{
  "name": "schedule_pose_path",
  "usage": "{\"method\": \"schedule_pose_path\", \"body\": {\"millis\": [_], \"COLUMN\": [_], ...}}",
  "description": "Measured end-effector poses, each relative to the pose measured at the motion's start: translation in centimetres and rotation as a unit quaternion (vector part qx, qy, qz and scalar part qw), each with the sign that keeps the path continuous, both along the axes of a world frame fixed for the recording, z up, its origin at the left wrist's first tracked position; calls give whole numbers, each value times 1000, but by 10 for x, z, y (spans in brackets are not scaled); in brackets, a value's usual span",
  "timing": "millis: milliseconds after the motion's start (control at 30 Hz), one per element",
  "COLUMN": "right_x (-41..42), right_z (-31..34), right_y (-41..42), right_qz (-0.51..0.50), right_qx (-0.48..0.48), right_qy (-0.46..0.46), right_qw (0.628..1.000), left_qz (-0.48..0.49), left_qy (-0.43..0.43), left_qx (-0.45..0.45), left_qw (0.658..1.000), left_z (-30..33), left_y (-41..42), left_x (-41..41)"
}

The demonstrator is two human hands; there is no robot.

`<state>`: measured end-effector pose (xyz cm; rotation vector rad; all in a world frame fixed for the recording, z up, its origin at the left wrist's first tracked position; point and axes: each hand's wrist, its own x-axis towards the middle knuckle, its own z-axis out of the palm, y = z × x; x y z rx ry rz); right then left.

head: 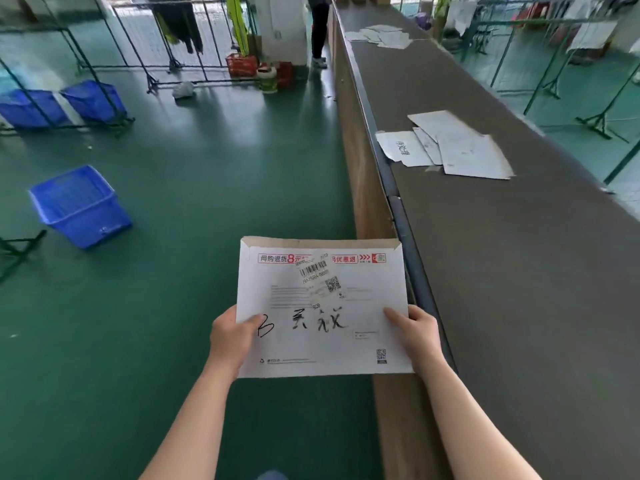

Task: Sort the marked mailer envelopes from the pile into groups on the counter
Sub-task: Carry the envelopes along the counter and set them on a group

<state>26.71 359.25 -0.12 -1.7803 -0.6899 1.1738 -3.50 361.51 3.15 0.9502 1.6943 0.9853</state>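
- The mailer envelope is held flat over the green floor, its right edge overlapping the bench's near rim
- Left hand grips the envelope's left edge, thumb on top, fingers curled beneath
- Right hand pinches the right edge likewise
- At 1 o'clock a sorted group of envelopes lies on the bench; a farther group at 12
- Bare bench surface lies between them
- A blue basket stands at 10 o'clock

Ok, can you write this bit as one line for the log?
left hand: holds mailer envelope | right hand: holds it too | envelope: over floor, beside counter | nearest group: on counter
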Motion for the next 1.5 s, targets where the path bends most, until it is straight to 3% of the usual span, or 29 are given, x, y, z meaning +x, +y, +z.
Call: {"method": "schedule_pose_path", "body": {"millis": [233, 367, 500, 700, 933, 1067, 1200, 1400, 1500], "right_x": [-30, -48, -35, -9, 75, 125, 172, 235, 262], "right_z": [-31, -32, -21, -20, -53, -42, -18, -16, -14], "right_y": [175, 269, 353, 462, 597, 677, 739, 781, 802], "right_qz": [133, 202, 193, 145, -21, -108, -189, -338, -367], "right_qx": [-44, -96, -114, -106, -24, 8, 34, 44, 42], "right_qy": [43, -24, -88, -108, -82, -23, -1, 30, 40], "right_qw": [989, 974, 971, 978, 996, 994, 981, 940, 928], "left_qz": [71, 74, 34, -32, -104, -154, -245, -321, -361], "left_qy": [-39, -75, -76, -63, -53, -41, -38, -23, -29], "left_qx": [-10, -28, -28, -11, -39, -11, -28, -53, -43], "left_qw": [997, 994, 996, 997, 992, 987, 968, 945, 931], "left_z": [-35, -44, -28, -18, -48, -25, -12, -47, -52], "left_y": [159, 257, 358, 508, 686, 803, 898, 992, 1038], "left_x": [-51, -66, -66, -29, 63, 123, 189, 310, 373]}}
